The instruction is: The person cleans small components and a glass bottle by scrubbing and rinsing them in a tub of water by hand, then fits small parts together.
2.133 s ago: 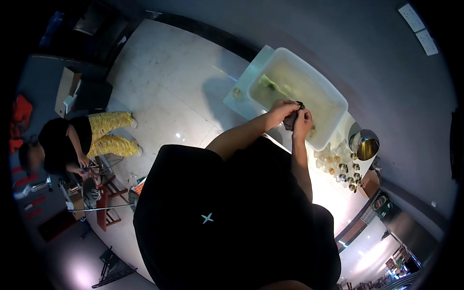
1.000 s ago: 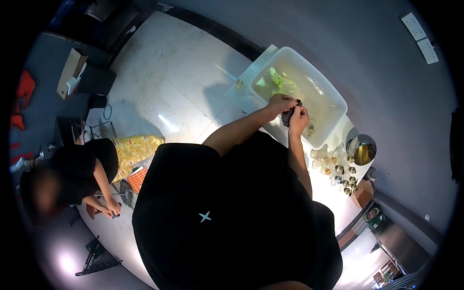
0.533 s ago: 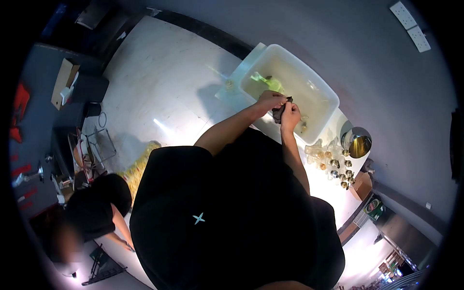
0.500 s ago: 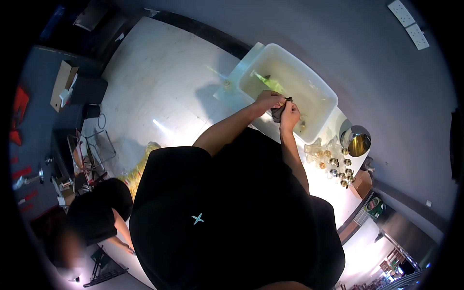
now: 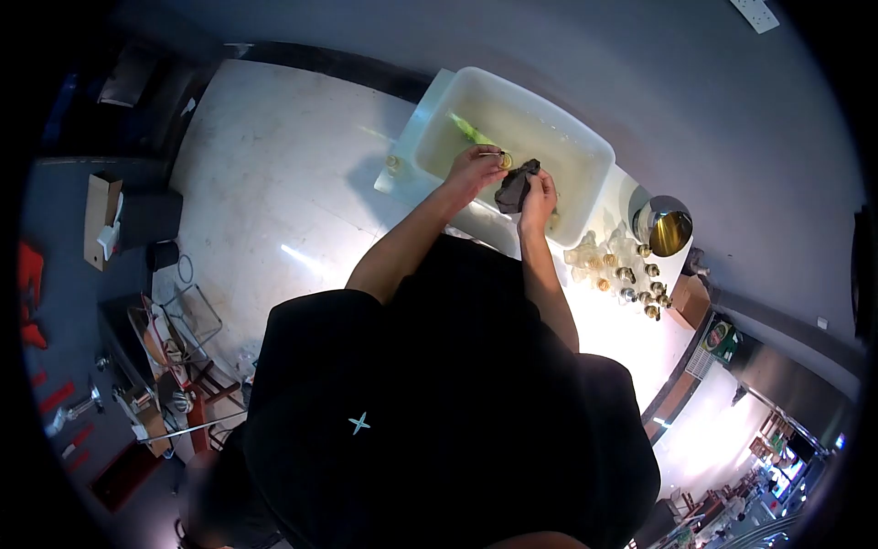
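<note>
Over the near side of a white tub [image 5: 593, 151] of cloudy water, my left hand [image 5: 472, 171] pinches a small round yellowish piece [image 5: 505, 161], perhaps a ring or lid. Just to its right, my right hand [image 5: 540, 194] grips a dark crumpled cloth [image 5: 514, 190]. The two hands are a little apart. A green leafy-looking object [image 5: 469, 129] lies in the water beyond my left hand. Several small clear bottles with metallic tops [image 5: 626, 274] stand right of the tub, beside a shiny round metal bowl [image 5: 670, 226].
A cardboard box [image 5: 689, 301] is past the bottles. One small jar [image 5: 392, 163] stands at the tub's left. At the lower left are a metal-framed rack [image 5: 197, 316] and part of another person [image 5: 233, 494] in black. A dark bin [image 5: 151, 222] stands farther left.
My hands have moved apart, and the round yellowish piece now shows in my left hand, away from the cloth. The view has shifted. The other person is lower and mostly hidden.
</note>
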Motion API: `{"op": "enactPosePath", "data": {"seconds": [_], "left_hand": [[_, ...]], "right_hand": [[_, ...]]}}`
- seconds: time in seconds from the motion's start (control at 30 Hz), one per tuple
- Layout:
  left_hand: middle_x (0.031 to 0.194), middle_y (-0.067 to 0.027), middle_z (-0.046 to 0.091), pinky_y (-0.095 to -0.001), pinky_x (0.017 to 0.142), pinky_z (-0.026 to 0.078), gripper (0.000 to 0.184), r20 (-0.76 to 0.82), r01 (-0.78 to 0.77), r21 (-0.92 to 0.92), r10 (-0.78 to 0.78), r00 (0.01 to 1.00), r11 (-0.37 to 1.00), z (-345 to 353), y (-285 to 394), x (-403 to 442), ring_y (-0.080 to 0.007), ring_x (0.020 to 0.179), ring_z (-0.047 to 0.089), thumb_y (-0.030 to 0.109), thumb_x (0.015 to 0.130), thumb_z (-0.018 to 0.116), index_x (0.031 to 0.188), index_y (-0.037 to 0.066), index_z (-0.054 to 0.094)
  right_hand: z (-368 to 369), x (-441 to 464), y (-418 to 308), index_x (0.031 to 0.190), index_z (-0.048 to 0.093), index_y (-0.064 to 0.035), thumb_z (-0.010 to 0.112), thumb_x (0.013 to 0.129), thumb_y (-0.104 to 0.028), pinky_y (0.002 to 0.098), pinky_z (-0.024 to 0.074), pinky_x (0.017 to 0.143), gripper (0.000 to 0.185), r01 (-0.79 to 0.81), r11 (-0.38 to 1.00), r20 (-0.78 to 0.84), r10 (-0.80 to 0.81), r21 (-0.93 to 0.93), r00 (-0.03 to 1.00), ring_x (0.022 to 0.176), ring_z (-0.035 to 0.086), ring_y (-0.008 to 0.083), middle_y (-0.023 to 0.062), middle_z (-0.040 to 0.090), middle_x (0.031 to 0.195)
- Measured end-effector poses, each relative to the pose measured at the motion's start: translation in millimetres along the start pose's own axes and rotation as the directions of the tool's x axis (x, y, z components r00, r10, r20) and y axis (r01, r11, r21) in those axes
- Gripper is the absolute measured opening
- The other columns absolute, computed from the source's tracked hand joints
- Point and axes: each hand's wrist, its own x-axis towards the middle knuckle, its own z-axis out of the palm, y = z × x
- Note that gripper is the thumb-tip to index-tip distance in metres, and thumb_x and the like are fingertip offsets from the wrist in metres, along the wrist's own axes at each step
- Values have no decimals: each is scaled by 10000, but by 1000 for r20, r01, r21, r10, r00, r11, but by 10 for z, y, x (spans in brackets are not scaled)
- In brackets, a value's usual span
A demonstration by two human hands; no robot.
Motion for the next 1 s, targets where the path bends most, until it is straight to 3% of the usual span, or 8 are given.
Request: {"op": "enactPosePath", "data": {"seconds": [0.27, 0.37, 0.4, 0.53, 0.63, 0.8, 0.83, 1.0], "left_hand": [[1039, -99, 670, -288, 845, 541, 321, 21, 24, -4, -24, 999, 1000, 37, -44, -31, -174, 962, 664, 26, 890, 674, 1198, -21, 596], [1017, -91, 674, -250, 766, 524, 344, 9, 12, 14, -12, 1000, 1000, 30, -48, -25, -141, 913, 662, 40, 885, 681, 1207, -47, 592], [1017, -93, 680, -242, 736, 516, 332, 16, 27, 53, -28, 999, 998, 33, -17, -37, -132, 880, 663, 54, 889, 677, 1197, -51, 606], [1043, -108, 682, -257, 798, 535, 299, -17, 42, 136, -40, 999, 990, 164, 117, -157, -151, 926, 671, 61, 899, 659, 1171, -61, 633], [1063, -109, 675, -275, 831, 540, 313, -42, 22, 174, -15, 999, 984, -10, 6, 15, -163, 975, 666, 59, 899, 653, 1188, -58, 629], [1065, -88, 664, -277, 853, 511, 307, 27, 79, 170, -85, 996, 982, -197, -47, 145, -161, 982, 646, 47, 892, 661, 1188, -31, 640], [1054, -88, 664, -285, 849, 517, 270, 39, 60, 197, -69, 997, 978, -208, -43, 164, -165, 983, 648, 50, 906, 653, 1164, -30, 650], [1075, -98, 654, -308, 840, 527, 270, 90, 96, 235, -120, 989, 967, -247, 18, 188, -174, 983, 648, 61, 924, 641, 1173, -42, 627]], "right_hand": [[105, -4, -41, 1094, 682, -5, 610, 925, -91, 228, 463, 803, 202, -4, 1000, 123, 3, 11, 992, 882, 582, 88, 17, 673, 973], [247, -153, -281, 1166, 673, -15, 642, 929, -132, 241, 480, 775, 265, -40, 977, 191, 81, -209, 978, 887, 587, 96, 31, 658, 967], [281, -138, -223, 1186, 668, -25, 642, 908, -94, 249, 497, 750, 287, 96, 984, 207, -65, -147, 976, 862, 606, 115, 58, 666, 1003], [315, -91, 4, 1174, 681, -26, 650, 859, -109, 265, 515, 727, 328, 51, 993, 142, -35, -105, 989, 782, 637, 136, 70, 695, 975], [293, -86, -5, 1086, 716, -11, 670, 842, -161, 277, 520, 716, 290, 11, 937, 130, 37, -350, 991, 765, 647, 123, 65, 715, 869], [390, -215, -88, 982, 729, -14, 675, 814, -262, 355, 534, 707, 304, 96, 841, 25, -97, -532, 995, 726, 690, 290, 190, 706, 842], [414, -197, -6, 958, 730, -20, 677, 816, -262, 380, 531, 706, 286, 232, 811, -13, -282, -536, 959, 753, 687, 334, 189, 702, 839], [424, -285, -31, 920, 726, -14, 666, 832, -267, 402, 522, 675, 275, 83, 812, -113, -180, -577, 977, 717, 672, 362, 195, 686, 787]]}}
